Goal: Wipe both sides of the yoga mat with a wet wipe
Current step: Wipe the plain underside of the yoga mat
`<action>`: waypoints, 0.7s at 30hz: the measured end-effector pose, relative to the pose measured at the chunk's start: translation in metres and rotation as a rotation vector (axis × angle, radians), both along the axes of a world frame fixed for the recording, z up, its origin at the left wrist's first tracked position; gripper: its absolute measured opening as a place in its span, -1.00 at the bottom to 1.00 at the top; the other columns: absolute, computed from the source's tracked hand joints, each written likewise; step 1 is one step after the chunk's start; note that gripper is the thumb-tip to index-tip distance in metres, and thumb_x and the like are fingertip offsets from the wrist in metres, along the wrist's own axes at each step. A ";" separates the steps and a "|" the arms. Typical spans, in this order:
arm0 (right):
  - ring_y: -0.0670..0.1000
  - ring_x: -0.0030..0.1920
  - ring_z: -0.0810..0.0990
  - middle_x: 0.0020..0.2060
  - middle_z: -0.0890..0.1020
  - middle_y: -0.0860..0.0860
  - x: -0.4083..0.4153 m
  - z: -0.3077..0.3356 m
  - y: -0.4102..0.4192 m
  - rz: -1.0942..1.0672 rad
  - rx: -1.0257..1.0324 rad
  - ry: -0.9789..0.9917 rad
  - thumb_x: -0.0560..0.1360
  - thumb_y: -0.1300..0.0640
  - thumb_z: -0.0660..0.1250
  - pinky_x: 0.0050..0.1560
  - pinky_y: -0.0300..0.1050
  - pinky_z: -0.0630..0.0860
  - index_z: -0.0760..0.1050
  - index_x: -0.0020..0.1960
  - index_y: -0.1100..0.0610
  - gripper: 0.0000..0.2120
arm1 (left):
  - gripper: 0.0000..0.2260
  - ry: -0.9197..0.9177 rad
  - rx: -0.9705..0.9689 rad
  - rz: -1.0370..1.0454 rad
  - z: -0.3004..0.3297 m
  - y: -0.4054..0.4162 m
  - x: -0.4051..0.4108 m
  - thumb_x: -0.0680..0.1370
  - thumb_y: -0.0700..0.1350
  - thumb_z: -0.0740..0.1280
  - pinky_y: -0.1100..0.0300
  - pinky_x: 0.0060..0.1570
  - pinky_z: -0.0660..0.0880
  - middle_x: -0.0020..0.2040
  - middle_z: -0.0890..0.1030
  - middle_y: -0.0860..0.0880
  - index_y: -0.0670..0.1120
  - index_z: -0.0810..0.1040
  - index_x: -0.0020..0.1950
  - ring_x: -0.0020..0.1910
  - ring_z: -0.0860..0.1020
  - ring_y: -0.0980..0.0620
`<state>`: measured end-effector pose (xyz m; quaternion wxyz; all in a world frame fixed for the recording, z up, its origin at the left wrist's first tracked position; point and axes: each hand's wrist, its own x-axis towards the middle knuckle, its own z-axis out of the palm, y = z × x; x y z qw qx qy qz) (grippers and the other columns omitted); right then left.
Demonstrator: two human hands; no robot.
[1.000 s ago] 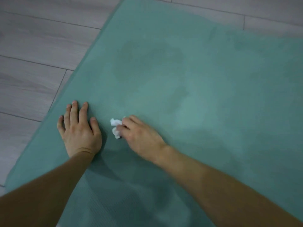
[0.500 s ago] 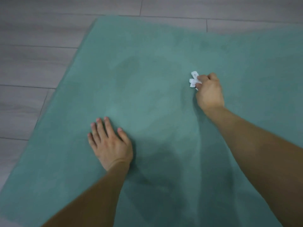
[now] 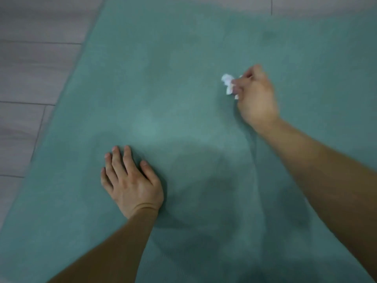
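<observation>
- One teal yoga mat [image 3: 183, 58] on grey plank floor [image 3: 30, 68].
- Left hand [image 3: 130, 180] lies flat on mat, fingers straight.
- Right hand [image 3: 256, 99] pinches one crumpled white wet wipe [image 3: 228, 82] on the mat.

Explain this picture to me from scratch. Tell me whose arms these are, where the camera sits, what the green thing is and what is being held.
There is no machine here: these are a person's two bare arms. The one camera is worn on the person's head and looks forward and down, so you see the arms as their owner does. The green sheet that fills most of the view is a yoga mat, spread flat on a grey plank floor. The left hand lies flat on the mat with straight fingers and holds nothing. The right hand, farther out, pinches a small crumpled white wet wipe in its fingertips, down at the mat's surface. The picture is slightly blurred, so finer detail cannot be told.
</observation>
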<state>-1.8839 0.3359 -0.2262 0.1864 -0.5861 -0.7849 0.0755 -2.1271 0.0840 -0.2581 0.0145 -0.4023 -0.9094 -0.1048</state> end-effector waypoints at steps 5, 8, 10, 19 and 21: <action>0.00 -0.09 0.71 -0.17 0.70 0.05 -0.079 0.004 -0.058 0.125 -0.120 0.295 0.63 0.08 0.24 -0.06 -0.03 0.60 0.62 -0.14 0.25 -0.69 | -0.49 -0.012 0.007 0.005 0.004 -0.001 0.001 0.65 0.08 0.13 -0.19 0.59 0.08 0.63 0.30 -0.07 -0.04 0.34 0.59 0.64 0.18 -0.12; 0.18 0.02 0.57 0.00 0.56 0.12 -0.131 0.012 -0.161 0.792 -0.202 0.177 0.57 0.10 0.04 0.02 0.13 0.59 0.66 0.10 0.13 -0.58 | -0.48 -0.027 0.025 0.005 0.005 0.000 0.001 0.62 0.05 0.13 -0.19 0.59 0.10 0.62 0.32 -0.08 -0.04 0.36 0.57 0.63 0.20 -0.12; 0.21 -0.01 0.58 -0.02 0.59 0.14 -0.120 0.009 -0.141 0.861 -0.185 0.207 0.63 0.07 0.05 0.02 0.11 0.62 0.68 0.14 0.11 -0.58 | -0.49 -0.013 0.026 -0.006 0.006 -0.001 0.000 0.62 0.04 0.13 -0.18 0.59 0.10 0.63 0.31 -0.08 -0.04 0.36 0.58 0.63 0.20 -0.12; 0.27 0.16 0.53 0.16 0.53 0.24 -0.105 0.018 -0.038 0.046 -0.185 0.200 0.56 0.36 0.22 0.12 -0.01 0.49 0.64 0.22 0.21 -0.67 | -0.49 -0.008 -0.003 0.012 0.005 -0.002 0.001 0.64 0.02 0.14 -0.18 0.60 0.07 0.65 0.28 -0.06 -0.03 0.33 0.59 0.64 0.17 -0.11; 0.21 0.12 0.51 0.10 0.52 0.16 -0.147 0.013 -0.116 0.534 -0.222 0.166 0.57 0.28 0.13 0.05 0.09 0.56 0.65 0.23 0.15 -0.61 | -0.49 -0.014 0.011 0.018 0.006 -0.002 0.001 0.63 0.01 0.14 -0.18 0.59 0.09 0.64 0.29 -0.06 -0.04 0.34 0.59 0.64 0.18 -0.11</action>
